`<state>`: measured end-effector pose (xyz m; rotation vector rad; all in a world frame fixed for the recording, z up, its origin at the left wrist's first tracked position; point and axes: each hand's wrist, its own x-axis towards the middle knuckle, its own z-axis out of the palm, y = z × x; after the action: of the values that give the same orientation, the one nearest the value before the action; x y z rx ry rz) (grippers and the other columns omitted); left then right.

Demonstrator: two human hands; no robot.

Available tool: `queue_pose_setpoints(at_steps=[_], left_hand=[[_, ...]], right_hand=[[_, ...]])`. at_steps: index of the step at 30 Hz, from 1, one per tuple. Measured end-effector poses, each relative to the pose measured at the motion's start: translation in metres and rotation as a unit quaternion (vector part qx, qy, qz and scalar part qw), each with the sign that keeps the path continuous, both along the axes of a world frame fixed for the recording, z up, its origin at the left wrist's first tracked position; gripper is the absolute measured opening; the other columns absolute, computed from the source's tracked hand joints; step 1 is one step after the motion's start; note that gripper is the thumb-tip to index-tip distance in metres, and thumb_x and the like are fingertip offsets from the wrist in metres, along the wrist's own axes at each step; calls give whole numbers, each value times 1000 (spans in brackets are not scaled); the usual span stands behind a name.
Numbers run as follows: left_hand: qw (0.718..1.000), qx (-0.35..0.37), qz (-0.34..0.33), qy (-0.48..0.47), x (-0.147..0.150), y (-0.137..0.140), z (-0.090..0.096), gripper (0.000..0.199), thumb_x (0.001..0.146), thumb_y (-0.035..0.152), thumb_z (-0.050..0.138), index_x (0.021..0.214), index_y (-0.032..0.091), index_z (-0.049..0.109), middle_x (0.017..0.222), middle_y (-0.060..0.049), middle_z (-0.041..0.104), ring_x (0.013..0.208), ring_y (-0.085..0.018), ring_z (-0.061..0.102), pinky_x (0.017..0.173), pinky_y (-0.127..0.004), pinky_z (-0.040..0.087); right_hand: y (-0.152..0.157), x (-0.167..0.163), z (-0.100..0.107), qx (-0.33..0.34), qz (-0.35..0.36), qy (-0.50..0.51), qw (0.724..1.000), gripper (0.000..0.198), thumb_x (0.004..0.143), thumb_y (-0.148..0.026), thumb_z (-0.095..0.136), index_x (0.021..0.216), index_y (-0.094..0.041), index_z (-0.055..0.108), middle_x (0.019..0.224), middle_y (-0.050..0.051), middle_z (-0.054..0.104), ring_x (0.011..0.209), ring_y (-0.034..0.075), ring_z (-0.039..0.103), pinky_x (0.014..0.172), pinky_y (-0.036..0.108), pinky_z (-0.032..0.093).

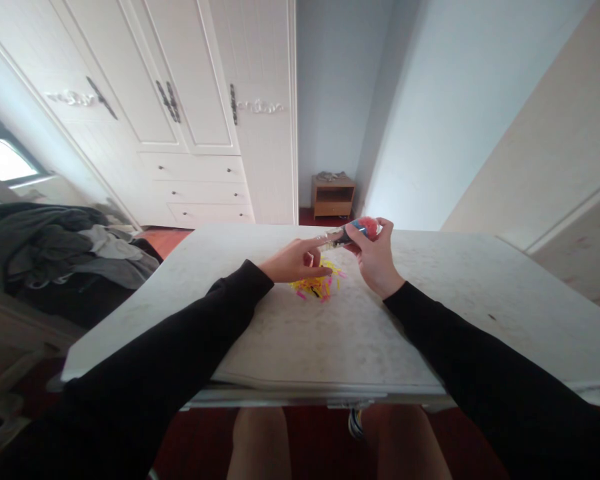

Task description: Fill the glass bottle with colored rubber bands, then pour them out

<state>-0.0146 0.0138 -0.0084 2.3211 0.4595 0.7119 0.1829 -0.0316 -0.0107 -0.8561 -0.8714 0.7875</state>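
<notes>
My right hand (pixel 377 263) grips a clear plastic container (pixel 367 229) with red, blue and dark contents, tilted above the table. Its narrower, transparent end points left toward my other hand. My left hand (pixel 295 260) has its index finger stretched to that end, with the thumb apart below and the other fingers curled. Whether the fingertip is inside the container or only touching it I cannot tell. Just below both hands lies a small loose pile of thin yellow and pink pieces (pixel 316 287), a few dark ones among them; they look like small elastic bands.
The pale, stained table (pixel 300 347) stretches wide to both sides. Dark and grey clothes (pixel 70 253) are heaped at its left. Behind stand a white wardrobe (pixel 190 120) and a small wooden nightstand (pixel 333 198). My knees are under the near edge.
</notes>
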Motion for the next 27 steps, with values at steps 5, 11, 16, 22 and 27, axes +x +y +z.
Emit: queue_pose_setpoints(at_steps=[5,11,16,22,27], left_hand=[[1000,-1,4,7,2,-1,0,69,95,38,70,158,15,50,62,7,58,48,-7,50,47,-16,40],[991,-103,47,-78,2,-2,3,41,96,36,68,127,10,74,53,6,55,42,-6,47,43,-16,40],[986,-113,57,-108,0,0,2,42,90,35,75,124,10,76,52,7,55,43,-7,51,45,-17,44],[999,-36,-2,6,-1,0,1,72,91,35,75,156,14,52,62,5,66,46,-6,51,48,-17,40],[1000,-10,18,-5,-1,0,3,57,98,34,64,150,10,58,56,6,59,46,-7,50,48,-17,39]], right_hand=[[-3,-7,-2,-7,17,-2,1000,77,62,-48,96,106,-33,34,98,-10,64,81,12,71,73,32,67],[3,0,-1,0,-24,14,1000,78,61,-48,95,106,-33,33,99,-10,65,81,12,72,70,29,65],[6,5,-1,0,-37,2,999,77,62,-50,94,107,-33,34,99,-10,65,80,13,72,70,29,64],[-1,-4,-4,-11,12,-35,999,78,62,-52,95,107,-33,34,102,-9,62,83,13,71,72,32,66],[0,-3,-4,4,-11,-41,999,73,66,-51,93,107,-32,35,102,-7,63,85,14,71,72,31,66]])
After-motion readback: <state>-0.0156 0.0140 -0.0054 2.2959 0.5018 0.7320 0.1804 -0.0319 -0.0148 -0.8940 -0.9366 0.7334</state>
